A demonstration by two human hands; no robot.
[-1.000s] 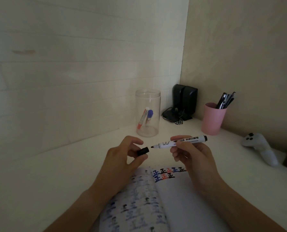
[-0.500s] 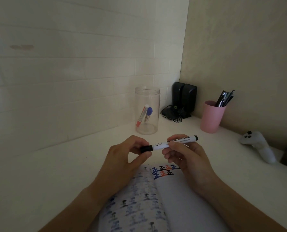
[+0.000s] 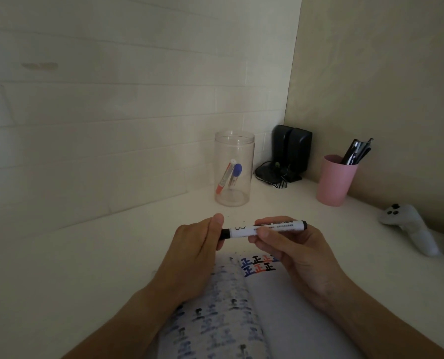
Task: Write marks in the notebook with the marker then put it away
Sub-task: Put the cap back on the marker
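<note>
A white marker (image 3: pixel 241 231) with black ends lies level in the air above the open notebook (image 3: pixel 288 312). My right hand (image 3: pixel 290 251) grips its barrel. My left hand (image 3: pixel 197 252) pinches the black cap (image 3: pixel 225 233), which sits on the marker's left end. Black, blue and red marks are written at the top of the notebook's right page (image 3: pixel 258 265). Faint marks cover the left page. A clear jar (image 3: pixel 233 168) stands behind on the desk with a red and a blue marker leaning inside.
A pink cup (image 3: pixel 336 181) with dark pens stands at the right by the wall. Black speakers (image 3: pixel 292 151) with cables fill the corner. A white game controller (image 3: pixel 410 229) lies at the far right. The white desk (image 3: pixel 86 268) extends left.
The cap was apart from the tip in my left hand. My hands came together and the cap now sits on the marker's tip.
</note>
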